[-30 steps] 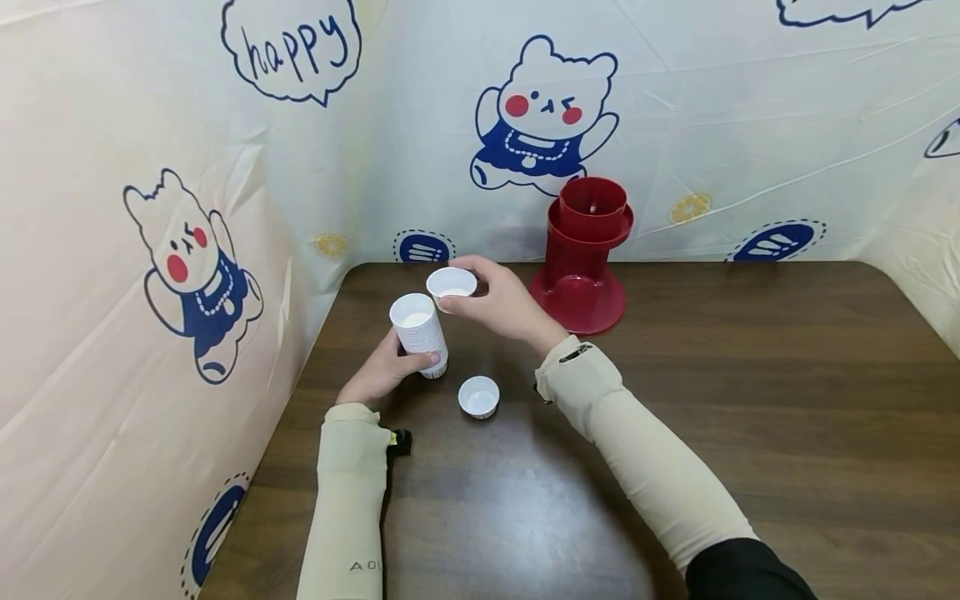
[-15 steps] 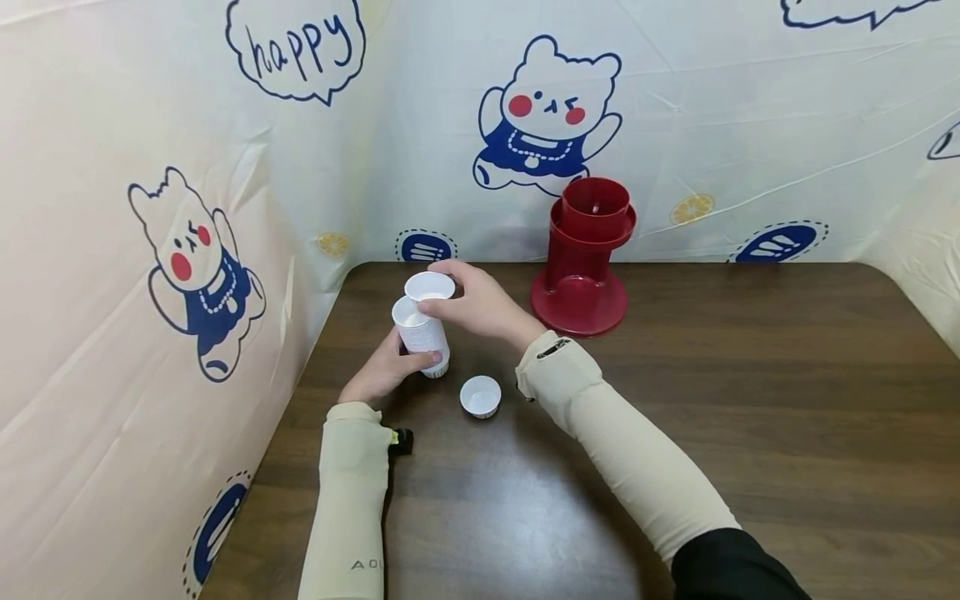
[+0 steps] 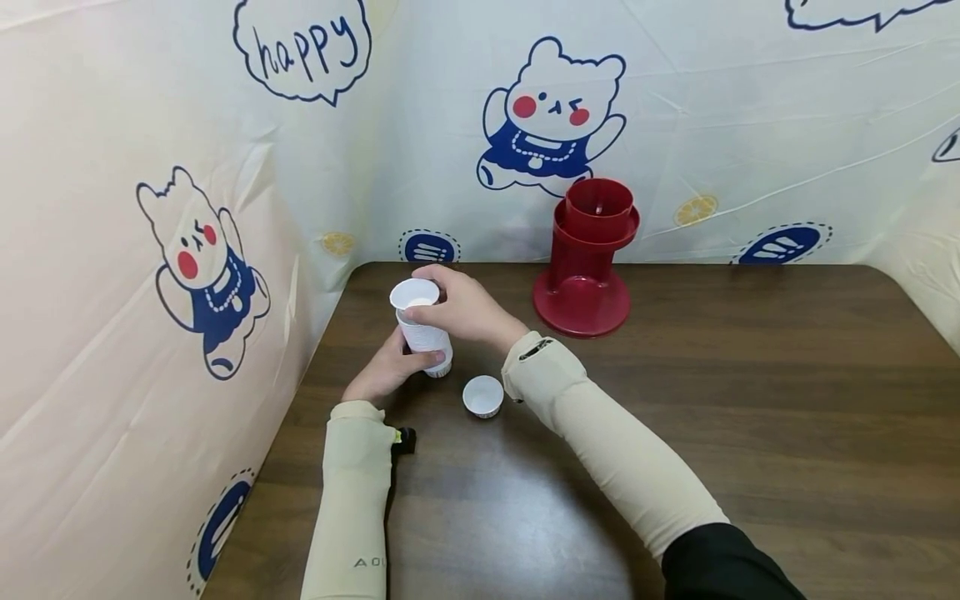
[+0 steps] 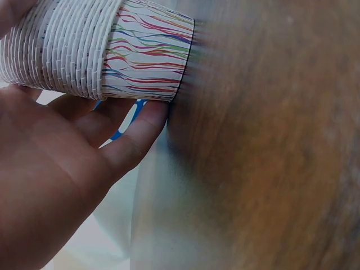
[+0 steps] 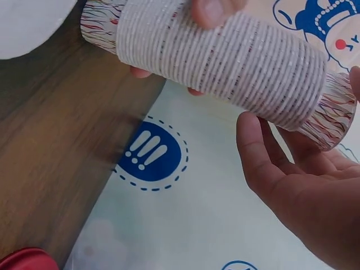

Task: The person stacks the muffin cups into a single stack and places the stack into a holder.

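A tall stack of white paper cups [image 3: 426, 337] stands nearly upright at the left of the table. My left hand [image 3: 386, 367] grips its lower part, thumb across the front. Colored wavy lines show on the bottom cup [image 4: 149, 50] in the left wrist view; its base is at or just over the tabletop. My right hand [image 3: 465, 308] pinches another paper cup [image 3: 414, 293] near its rim. In the right wrist view that cup [image 5: 332, 112] sits partly inside the stack's top, its patterned side still showing. A single paper cup [image 3: 483, 396] stands mouth up, right of the stack.
A dark red plastic stand [image 3: 581, 283] with a round base and an open tube on top is at the table's back, right of my hands. Printed cloth [image 3: 420, 150] hangs behind and along the left side of the brown table [image 3: 750, 400].
My right hand has carried its paper cup left and down, from beside the stack to its top, where it now enters. My left hand and the single cup have stayed in place.
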`<state>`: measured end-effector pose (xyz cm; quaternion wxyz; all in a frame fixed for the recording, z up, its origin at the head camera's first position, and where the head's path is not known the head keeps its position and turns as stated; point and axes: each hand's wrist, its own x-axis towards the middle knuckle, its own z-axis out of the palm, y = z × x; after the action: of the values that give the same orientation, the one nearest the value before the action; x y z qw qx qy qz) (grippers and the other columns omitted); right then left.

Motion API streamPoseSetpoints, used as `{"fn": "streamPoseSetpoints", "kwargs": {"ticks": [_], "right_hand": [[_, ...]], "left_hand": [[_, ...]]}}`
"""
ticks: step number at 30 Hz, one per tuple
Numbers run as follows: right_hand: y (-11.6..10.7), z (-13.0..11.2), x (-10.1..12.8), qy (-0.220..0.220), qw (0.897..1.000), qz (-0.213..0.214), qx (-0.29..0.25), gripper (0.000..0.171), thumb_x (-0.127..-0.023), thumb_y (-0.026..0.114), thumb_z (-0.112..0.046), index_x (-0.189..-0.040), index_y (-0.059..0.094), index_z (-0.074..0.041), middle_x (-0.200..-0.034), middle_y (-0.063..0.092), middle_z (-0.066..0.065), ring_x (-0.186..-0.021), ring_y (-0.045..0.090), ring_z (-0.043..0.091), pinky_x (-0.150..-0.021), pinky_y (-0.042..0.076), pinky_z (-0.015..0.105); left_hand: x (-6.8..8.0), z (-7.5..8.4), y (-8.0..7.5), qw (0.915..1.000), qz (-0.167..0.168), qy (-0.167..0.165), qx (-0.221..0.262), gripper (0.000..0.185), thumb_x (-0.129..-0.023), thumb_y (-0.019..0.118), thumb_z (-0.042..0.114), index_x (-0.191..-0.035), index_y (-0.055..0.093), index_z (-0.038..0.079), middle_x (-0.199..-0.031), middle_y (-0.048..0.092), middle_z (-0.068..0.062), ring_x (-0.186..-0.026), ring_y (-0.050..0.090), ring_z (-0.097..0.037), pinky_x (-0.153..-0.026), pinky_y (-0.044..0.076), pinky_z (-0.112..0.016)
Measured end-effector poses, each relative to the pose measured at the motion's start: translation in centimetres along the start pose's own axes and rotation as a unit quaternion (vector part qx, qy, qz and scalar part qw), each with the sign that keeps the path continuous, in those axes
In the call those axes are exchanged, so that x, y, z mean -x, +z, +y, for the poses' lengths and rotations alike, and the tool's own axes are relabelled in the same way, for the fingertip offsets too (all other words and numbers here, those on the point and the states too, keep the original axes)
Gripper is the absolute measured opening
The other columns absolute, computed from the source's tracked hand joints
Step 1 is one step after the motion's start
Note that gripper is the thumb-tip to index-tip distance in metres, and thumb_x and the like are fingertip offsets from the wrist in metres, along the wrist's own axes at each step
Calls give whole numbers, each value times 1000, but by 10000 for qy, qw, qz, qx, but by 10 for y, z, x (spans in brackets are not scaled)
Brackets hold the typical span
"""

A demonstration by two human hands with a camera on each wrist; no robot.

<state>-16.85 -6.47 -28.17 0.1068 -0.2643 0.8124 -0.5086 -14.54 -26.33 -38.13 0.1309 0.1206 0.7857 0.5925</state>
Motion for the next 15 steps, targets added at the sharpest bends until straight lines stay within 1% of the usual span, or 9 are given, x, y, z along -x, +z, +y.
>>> {"fn": "streamPoseSetpoints", "kwargs": {"ticks": [6,9,12,15], "right_hand": [[6,8,1,147,9989,-168,407,61,-92,76,-26,-145,50,-8,-129,61,9,-110,58,20,-93,48,34],[6,12,2,195,9977,-295,586,64,-92,76,-26,-147,47,-10,-129,60,8,-111,57,19,-95,46,34],[6,16,3,184,9965,-394,715,64,-91,77,-24,-146,46,-10,-129,61,8,-112,57,19,-97,46,34],[5,22,5,196,9958,-535,723,64,-90,77,-22,-145,45,-9,-130,61,9,-115,58,21,-98,47,35]], "left_hand": [[0,1,0,10000,-30,-7,27,80,-93,72,20,-155,22,16,-150,37,-9,-132,40,-30,-112,31,-52],[0,1,0,10000,-40,19,12,79,-93,72,20,-154,23,16,-151,36,-8,-133,39,-30,-112,30,-52],[-1,1,0,10000,-26,58,-46,78,-93,72,18,-154,23,14,-151,37,-10,-133,39,-31,-113,29,-53],[-1,0,0,9999,2,63,-106,78,-93,71,15,-154,24,11,-150,37,-13,-134,38,-33,-113,28,-54]]}}
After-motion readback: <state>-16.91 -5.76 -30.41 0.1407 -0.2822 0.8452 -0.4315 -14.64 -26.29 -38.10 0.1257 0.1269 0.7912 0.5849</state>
